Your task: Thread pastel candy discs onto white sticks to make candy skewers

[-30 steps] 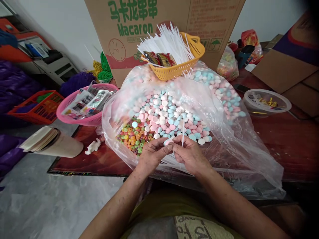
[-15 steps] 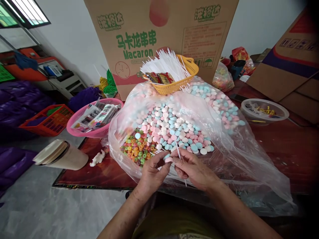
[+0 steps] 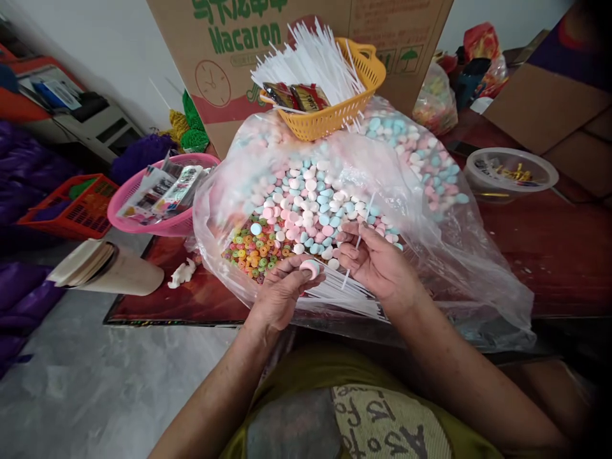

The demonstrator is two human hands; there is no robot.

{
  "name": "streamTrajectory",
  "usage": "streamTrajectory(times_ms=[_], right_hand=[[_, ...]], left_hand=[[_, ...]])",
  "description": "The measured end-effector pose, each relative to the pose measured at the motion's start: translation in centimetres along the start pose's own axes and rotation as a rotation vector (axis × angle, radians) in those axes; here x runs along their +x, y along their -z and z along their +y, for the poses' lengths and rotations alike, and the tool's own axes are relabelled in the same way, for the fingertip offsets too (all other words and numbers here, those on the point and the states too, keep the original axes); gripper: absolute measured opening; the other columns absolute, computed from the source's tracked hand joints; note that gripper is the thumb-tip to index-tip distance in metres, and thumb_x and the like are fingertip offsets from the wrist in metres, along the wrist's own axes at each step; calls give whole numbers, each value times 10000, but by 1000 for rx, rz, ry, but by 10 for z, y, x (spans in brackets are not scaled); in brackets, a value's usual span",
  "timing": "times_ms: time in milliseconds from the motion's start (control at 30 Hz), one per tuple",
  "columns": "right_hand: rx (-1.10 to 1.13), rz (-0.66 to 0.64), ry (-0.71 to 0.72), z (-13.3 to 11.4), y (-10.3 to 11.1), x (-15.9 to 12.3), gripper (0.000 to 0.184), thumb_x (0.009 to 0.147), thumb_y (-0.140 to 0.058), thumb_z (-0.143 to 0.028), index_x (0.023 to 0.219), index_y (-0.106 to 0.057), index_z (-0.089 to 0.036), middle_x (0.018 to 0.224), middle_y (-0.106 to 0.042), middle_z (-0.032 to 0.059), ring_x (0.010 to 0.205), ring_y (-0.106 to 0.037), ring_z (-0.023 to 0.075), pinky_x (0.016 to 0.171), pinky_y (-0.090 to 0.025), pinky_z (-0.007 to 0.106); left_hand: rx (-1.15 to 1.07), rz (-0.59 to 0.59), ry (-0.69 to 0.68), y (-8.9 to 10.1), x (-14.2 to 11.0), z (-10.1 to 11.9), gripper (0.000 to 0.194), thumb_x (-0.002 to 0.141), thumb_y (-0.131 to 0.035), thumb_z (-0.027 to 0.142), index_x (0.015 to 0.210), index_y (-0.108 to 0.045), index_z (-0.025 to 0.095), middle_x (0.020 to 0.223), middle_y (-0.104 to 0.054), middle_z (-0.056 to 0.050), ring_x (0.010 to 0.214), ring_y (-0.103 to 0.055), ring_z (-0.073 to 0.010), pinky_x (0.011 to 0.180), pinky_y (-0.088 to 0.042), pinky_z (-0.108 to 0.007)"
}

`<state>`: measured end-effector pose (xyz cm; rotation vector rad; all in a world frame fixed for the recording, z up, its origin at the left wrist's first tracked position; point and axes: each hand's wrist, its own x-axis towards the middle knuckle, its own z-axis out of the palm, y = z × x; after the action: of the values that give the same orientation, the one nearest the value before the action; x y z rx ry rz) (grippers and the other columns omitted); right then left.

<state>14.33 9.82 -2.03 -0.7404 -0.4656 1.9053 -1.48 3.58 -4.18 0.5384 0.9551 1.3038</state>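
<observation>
Around the left hand (image 3: 280,287) and right hand (image 3: 380,264), a plastic bag (image 3: 459,280) lay under pastel sweets (image 3: 313,213) at twelve o'clock, its folds veiling some; ring sweets (image 3: 253,252) sat at nine, a pale container (image 3: 131,273) farther out at nine, a pink basket (image 3: 165,224) at ten, a yellow basket (image 3: 329,124) beyond at twelve, a tub (image 3: 511,190) at two. The left fingers pinched a pink-and-blue sweet (image 3: 312,268); the right ones, curled, pinched a slanted white stick (image 3: 347,278), apart from that sweet, above loose sticks (image 3: 354,299). The red-brown table (image 3: 540,274) bore clutter before a cardboard box (image 3: 229,105); grey floor (image 3: 119,376) showed at eight
</observation>
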Motion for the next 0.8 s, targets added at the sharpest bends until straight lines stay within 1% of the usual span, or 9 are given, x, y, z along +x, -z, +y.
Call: streamTrajectory(times_ms=[167,267,367,433,500,533,633,700,800], right_hand=[[-72,-18,124,14,-2,1,151,809,-546,-301,747,-586,-170,659,-576,-12,453,-404,41,430,-341,186],[-246,68,272,22,3,2,221,797,-540,-407,824,-575,-191,712,-574,-10,535,-490,75,516,-427,228],[-801,234,376,19,15,-4,382,812,-471,-514,984,-561,-185,842,-602,55,698,-568,162,642,-477,325],[-1274,333,599,11,23,-12,449,824,-474,-488,1109,-531,-146,989,-599,129,878,-570,238,769,-459,407],[-1677,226,897,2,29,-20,425,849,-474,-385,1181,-507,-122,1098,-573,170,1059,-506,287,911,-369,494],[-1838,54,1009,-2,30,-23,382,865,-451,-317,1191,-513,-127,1103,-579,165,1097,-486,285,952,-325,517],[-2095,-509,1027,-9,31,-30,349,889,-329,-151,1130,-582,-151,909,-646,110,935,-571,213,917,-392,442],[-2107,-511,979,-11,31,-36,400,884,-280,-106,1141,-585,-133,859,-658,107,829,-600,182,825,-463,348],[-2059,-313,907,-4,30,-50,433,870,-295,-115,1238,-524,-121,1028,-654,135,912,-615,192,795,-488,304]], left_hand=[[-79,-102,159,-10,-6,-8,350,610,-725,181,946,-626,175,812,-692,-21,706,-671,-180,744,-516,-354],[-189,-193,220,-15,-6,-11,324,616,-703,185,927,-614,167,798,-682,-27,730,-674,-207,777,-510,-402],[-201,-164,177,-16,-4,-8,254,621,-683,195,860,-619,142,707,-653,-17,638,-647,-159,772,-520,-390],[-180,-125,125,-14,-3,-2,228,617,-678,205,827,-623,135,690,-641,-13,607,-622,-131,749,-529,-358],[-149,-130,101,-12,-4,4,226,605,-681,208,811,-627,132,681,-634,-13,604,-612,-126,716,-536,-333],[-138,-144,98,-12,-5,7,228,599,-683,211,806,-628,131,671,-630,-13,602,-611,-127,702,-537,-326],[-100,-142,73,-13,-6,14,240,600,-688,252,794,-623,127,656,-633,-16,548,-601,-124,631,-538,-310],[-13,-28,-6,-13,-6,15,299,602,-707,271,849,-615,130,673,-650,-15,518,-597,-119,580,-527,-288],[201,164,-179,-11,-6,9,477,592,-746,246,1029,-580,151,684,-667,5,577,-617,-119,610,-519,-259]])
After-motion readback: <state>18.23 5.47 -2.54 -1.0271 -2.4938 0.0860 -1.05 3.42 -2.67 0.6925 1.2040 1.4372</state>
